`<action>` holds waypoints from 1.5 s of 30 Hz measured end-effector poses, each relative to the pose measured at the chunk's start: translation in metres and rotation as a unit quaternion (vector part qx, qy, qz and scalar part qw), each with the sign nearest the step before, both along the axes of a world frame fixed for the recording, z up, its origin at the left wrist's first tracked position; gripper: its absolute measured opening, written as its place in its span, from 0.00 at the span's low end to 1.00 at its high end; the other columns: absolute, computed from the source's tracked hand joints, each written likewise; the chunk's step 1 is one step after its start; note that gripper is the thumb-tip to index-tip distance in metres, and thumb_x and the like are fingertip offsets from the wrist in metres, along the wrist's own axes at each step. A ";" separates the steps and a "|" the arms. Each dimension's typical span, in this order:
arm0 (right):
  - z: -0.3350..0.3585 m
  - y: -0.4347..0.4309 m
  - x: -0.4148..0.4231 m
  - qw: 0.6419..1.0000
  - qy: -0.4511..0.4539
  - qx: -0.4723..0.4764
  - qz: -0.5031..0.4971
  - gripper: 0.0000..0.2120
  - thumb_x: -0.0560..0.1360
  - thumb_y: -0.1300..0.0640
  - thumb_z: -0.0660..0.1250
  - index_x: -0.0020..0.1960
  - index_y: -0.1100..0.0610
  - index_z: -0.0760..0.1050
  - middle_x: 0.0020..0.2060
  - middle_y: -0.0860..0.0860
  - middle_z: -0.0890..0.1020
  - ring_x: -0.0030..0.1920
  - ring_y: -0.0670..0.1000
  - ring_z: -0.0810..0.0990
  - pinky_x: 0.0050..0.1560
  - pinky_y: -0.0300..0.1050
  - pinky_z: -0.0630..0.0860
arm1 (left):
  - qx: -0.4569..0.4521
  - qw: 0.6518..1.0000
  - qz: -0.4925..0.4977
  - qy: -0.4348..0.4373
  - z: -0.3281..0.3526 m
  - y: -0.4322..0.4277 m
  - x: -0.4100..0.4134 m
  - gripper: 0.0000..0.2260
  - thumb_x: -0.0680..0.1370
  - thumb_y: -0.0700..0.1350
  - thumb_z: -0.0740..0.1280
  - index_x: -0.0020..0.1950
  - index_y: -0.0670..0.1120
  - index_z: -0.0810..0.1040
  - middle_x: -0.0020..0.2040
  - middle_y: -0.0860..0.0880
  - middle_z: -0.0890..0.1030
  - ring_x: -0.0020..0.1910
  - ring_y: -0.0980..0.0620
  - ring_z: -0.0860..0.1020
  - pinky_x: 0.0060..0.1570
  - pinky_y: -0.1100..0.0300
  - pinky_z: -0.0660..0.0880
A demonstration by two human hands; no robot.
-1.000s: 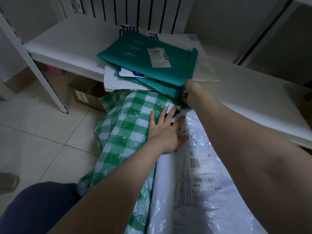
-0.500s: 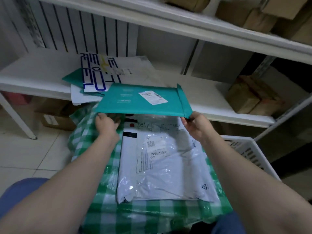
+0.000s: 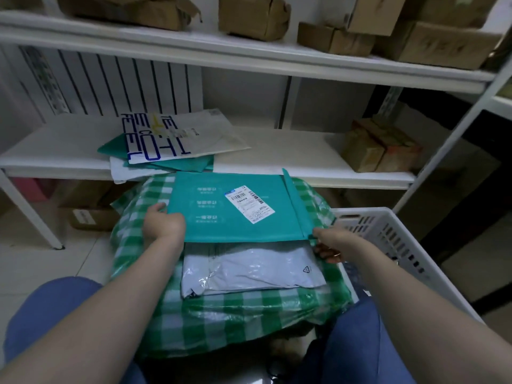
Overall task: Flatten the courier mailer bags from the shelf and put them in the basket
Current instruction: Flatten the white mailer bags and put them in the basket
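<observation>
Left hand (image 3: 163,225) and right hand (image 3: 331,245) grip the teal mailer (image 3: 235,231); its barcode label (image 3: 250,203) seems too blurred to read.

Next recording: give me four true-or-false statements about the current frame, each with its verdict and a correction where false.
1. Both the left hand and the right hand hold the teal mailer. True.
2. The teal mailer lies inside the basket. False: it is held left of the basket, over a grey mailer on the checked bag.
3. Its shipping label faces up. True.
4. The lower shelf holds no mailers. False: a lettered white mailer lies on other teal mailers there.
</observation>
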State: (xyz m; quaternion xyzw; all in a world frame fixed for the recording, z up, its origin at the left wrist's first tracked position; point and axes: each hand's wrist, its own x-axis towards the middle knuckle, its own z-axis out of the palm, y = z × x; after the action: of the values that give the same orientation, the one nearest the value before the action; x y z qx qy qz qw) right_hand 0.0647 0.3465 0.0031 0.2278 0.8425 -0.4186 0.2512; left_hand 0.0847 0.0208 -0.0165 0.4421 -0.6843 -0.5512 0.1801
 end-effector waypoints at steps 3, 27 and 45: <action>-0.008 0.004 -0.001 0.983 -0.028 0.148 0.106 0.17 0.79 0.44 0.58 0.46 0.58 0.72 0.40 0.54 0.78 0.35 0.51 0.73 0.37 0.42 0.69 | -0.114 0.986 -0.039 -0.116 -0.001 0.005 0.014 0.16 0.76 0.40 0.65 0.63 0.51 0.76 0.63 0.44 0.76 0.55 0.41 0.79 0.54 0.51 0.77; -0.084 -0.064 -0.027 0.853 0.211 0.354 0.320 0.37 0.77 0.32 0.39 0.80 0.50 0.40 0.78 0.53 0.38 0.77 0.55 0.34 0.76 0.58 0.38 | -0.469 0.740 -0.410 -0.254 -0.072 0.047 -0.009 0.33 0.74 0.73 0.36 0.77 0.65 0.39 0.79 0.51 0.34 0.76 0.39 0.32 0.67 0.28 0.35; -0.074 -0.103 -0.138 0.862 0.213 0.351 0.299 0.36 0.75 0.28 0.39 0.78 0.42 0.39 0.78 0.53 0.37 0.77 0.60 0.34 0.71 0.71 0.36 | -0.459 0.758 -0.396 -0.241 -0.063 0.029 -0.096 0.34 0.72 0.76 0.37 0.77 0.66 0.38 0.79 0.49 0.34 0.76 0.39 0.31 0.67 0.27 0.34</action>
State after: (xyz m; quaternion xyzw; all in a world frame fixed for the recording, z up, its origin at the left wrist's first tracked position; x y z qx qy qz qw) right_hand -0.0729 0.2433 -0.0710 -0.0562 0.9943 -0.0389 0.0824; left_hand -0.0110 0.0495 -0.0800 0.1142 -0.9901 -0.0684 -0.0438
